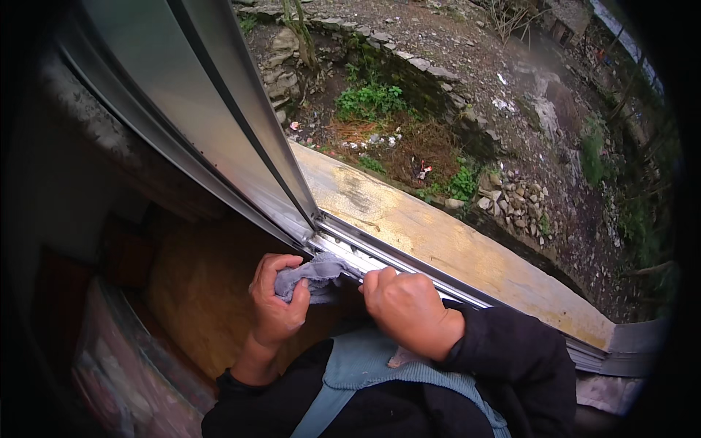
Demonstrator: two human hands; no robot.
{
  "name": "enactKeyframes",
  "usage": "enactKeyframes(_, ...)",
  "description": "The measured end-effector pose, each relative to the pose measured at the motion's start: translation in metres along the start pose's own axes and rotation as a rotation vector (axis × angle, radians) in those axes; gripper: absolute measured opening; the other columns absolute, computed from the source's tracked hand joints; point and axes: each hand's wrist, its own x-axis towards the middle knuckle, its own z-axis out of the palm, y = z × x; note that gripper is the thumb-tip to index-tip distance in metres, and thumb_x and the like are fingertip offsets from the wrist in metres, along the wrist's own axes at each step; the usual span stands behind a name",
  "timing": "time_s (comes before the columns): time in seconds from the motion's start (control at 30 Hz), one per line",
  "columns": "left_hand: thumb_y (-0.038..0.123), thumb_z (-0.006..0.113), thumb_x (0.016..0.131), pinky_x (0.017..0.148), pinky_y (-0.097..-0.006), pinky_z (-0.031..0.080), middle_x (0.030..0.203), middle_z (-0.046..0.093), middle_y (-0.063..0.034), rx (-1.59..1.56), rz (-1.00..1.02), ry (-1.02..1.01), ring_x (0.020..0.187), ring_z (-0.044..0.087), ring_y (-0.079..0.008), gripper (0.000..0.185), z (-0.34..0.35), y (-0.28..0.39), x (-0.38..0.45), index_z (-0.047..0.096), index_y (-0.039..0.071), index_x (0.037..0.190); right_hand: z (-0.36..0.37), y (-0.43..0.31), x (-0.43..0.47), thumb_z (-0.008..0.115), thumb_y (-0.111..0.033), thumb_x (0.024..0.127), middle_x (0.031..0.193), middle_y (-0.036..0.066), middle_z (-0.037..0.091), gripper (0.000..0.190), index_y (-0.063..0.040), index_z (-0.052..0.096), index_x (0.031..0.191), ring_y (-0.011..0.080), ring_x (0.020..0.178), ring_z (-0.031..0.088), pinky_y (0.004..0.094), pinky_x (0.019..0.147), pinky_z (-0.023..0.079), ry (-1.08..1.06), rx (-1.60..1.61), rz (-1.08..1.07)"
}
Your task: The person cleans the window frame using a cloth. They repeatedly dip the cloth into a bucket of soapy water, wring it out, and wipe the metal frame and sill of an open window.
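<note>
A bunched grey cloth (320,276) is pinched between the thumb and fingers of my left hand (279,295), just inside the window track. My right hand (405,306) is closed in a fist beside it, over the inner edge of the track. From this fist a thin dark object (357,275) runs to the cloth's right end; most of it is hidden, so its kind is unclear. The metal window track (350,253) shows bright rails with dark dirt specks near the sliding sash (241,115).
Outside the track runs a stained, yellowish ledge (383,202). Beyond it, the ground drops to a slope with a stone wall (405,57), plants, litter and a rock pile (515,205). Indoors, a wooden floor (191,284) and a patterned fabric (126,361) lie at left.
</note>
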Motion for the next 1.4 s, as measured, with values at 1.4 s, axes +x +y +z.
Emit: enactKeyframes(1.4, 0.005, 0.075, 0.079, 0.065, -0.0429, 0.048, 0.083, 0.059, -0.0145, 0.353, 0.034, 0.248, 0.075, 0.060, -0.0370, 0.020, 0.032, -0.018, -0.005, 0.057, 0.005, 0.089, 0.015, -0.003, 0.026, 0.060, -0.012, 0.082, 0.064, 0.009, 0.062, 0.009, -0.005, 0.060, 0.077, 0.0207, 0.053, 0.064, 0.0330, 0.045, 0.050, 0.087, 0.120, -0.038)
